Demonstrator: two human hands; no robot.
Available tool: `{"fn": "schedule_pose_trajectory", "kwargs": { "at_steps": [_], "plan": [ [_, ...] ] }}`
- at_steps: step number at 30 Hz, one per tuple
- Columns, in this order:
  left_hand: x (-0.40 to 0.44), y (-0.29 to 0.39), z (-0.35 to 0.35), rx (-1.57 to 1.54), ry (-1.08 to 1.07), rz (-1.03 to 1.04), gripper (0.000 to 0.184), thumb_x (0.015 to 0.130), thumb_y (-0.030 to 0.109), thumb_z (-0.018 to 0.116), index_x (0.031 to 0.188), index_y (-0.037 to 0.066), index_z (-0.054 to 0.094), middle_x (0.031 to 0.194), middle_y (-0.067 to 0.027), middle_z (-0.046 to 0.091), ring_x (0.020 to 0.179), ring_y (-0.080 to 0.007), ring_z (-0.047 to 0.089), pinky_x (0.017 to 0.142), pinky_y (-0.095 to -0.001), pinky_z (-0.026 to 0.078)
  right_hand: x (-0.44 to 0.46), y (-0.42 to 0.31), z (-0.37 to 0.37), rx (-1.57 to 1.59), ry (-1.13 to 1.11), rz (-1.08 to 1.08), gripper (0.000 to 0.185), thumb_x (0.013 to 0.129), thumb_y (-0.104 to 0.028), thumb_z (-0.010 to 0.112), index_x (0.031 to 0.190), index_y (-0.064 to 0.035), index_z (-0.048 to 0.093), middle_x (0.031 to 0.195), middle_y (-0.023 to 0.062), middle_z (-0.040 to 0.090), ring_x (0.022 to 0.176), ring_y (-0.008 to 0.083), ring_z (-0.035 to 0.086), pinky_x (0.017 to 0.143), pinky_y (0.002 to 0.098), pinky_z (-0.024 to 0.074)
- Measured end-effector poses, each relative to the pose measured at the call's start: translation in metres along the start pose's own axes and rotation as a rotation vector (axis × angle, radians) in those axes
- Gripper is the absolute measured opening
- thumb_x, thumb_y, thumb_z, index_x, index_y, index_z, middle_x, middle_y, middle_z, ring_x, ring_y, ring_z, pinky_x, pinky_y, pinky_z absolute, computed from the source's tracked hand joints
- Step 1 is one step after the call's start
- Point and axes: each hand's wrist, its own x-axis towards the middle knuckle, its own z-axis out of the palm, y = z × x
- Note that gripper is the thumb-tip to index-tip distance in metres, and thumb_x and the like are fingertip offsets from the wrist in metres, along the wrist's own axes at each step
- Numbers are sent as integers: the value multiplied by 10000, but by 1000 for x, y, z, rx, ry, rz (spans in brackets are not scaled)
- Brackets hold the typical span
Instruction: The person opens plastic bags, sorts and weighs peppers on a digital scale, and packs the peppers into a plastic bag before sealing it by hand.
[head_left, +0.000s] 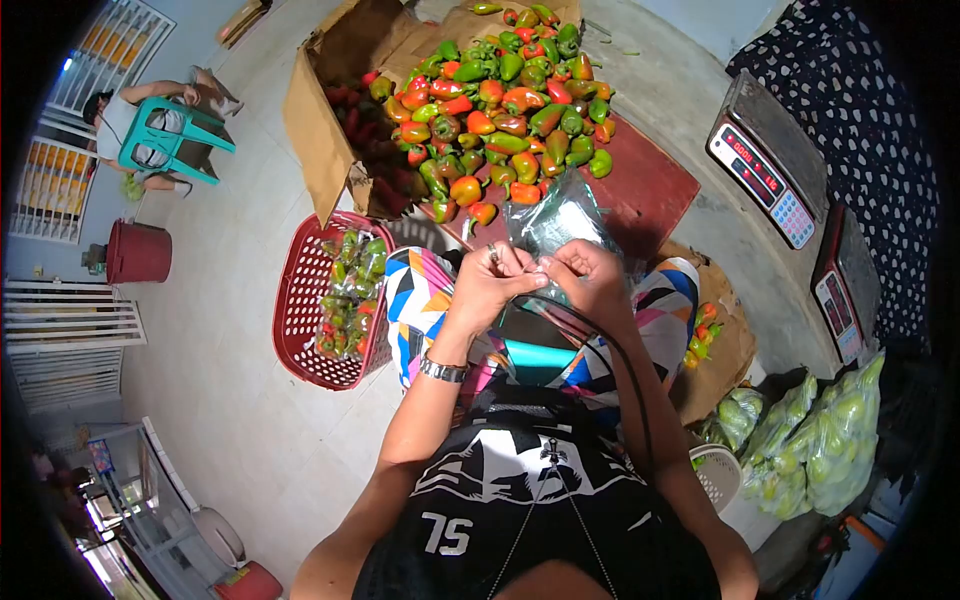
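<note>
My left hand [493, 282] and my right hand [588, 274] meet in front of my lap, thumbs and fingertips pinched together at the edge of a clear plastic bag [560, 215]. The bag spreads out just beyond my fingers, over the edge of a red board [650, 185]. What exactly lies between the fingertips is partly hidden. Past the bag is a big heap of green, red and orange peppers [510, 95], spilling from an opened cardboard box [320, 120].
Left of my knee stands a red plastic basket [300, 300] with bagged peppers [345, 320]. Two digital scales [765, 175] are at the right, above large bags of green produce [835, 440]. A person sits on a green chair [165, 135] at far left.
</note>
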Motion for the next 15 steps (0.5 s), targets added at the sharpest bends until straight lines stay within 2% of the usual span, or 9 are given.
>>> {"fn": "schedule_pose_trajectory", "kwargs": {
  "at_steps": [1,3,4,7,8,10,11,12,15],
  "plan": [
    [0,5,-5,11,29,-31,333,850,-107,788,751,80,532,915,-62,708,804,-97,638,718,-244,532,1,3,-3,-44,11,-35,142,895,-62,784,875,-10,653,699,57,666,601,69,591,576,257,478],
    [-2,13,-17,32,86,-95,347,831,-108,802,750,88,527,908,-51,702,793,-76,612,701,-228,507,0,-3,-7,-232,5,-61,154,876,-63,791,860,-22,643,730,74,666,617,115,620,583,291,489],
    [-2,14,-18,53,104,-61,340,832,-88,808,753,82,525,939,-36,688,766,-58,568,664,-209,456,-1,-10,-9,-326,4,-73,160,867,-63,794,853,-28,638,745,83,666,625,138,635,586,309,494],
    [-7,23,-21,520,79,50,311,852,-68,793,758,59,524,974,-30,677,758,-55,549,650,-207,433,2,-23,-14,-613,-92,-448,155,816,-37,776,827,-36,621,821,110,662,701,250,672,611,367,506],
    [-7,21,-29,743,17,124,232,860,-97,734,796,30,551,1048,-34,665,763,-61,551,653,-204,434,5,-20,-14,-605,-47,-430,146,799,-34,763,823,-39,620,856,117,660,731,278,670,628,384,507],
    [-11,44,-13,802,6,186,197,836,-135,687,818,21,568,1086,-47,657,784,-72,564,661,-216,448,14,-10,-12,-587,38,-399,132,766,-27,738,814,-44,617,927,129,656,791,335,666,662,417,510],
    [-13,53,-7,832,2,219,192,824,-154,664,829,16,577,1106,-53,652,795,-78,570,665,-222,454,17,-10,-11,-594,46,-459,119,761,-29,732,830,-45,636,970,130,658,815,329,673,683,420,519],
    [-12,51,-10,692,-7,215,200,779,-183,598,847,5,614,1162,-79,641,840,-135,620,702,-258,486,20,-13,-8,-602,56,-519,115,756,-32,726,846,-47,656,1013,131,659,840,323,679,704,422,528],
    [-6,54,-15,880,13,475,220,746,-191,575,835,-2,645,1159,-103,639,890,-208,667,760,-292,511,21,-31,0,-685,3,-668,165,749,-46,716,913,-68,722,1129,130,648,914,317,687,762,435,555]
  ]
}}
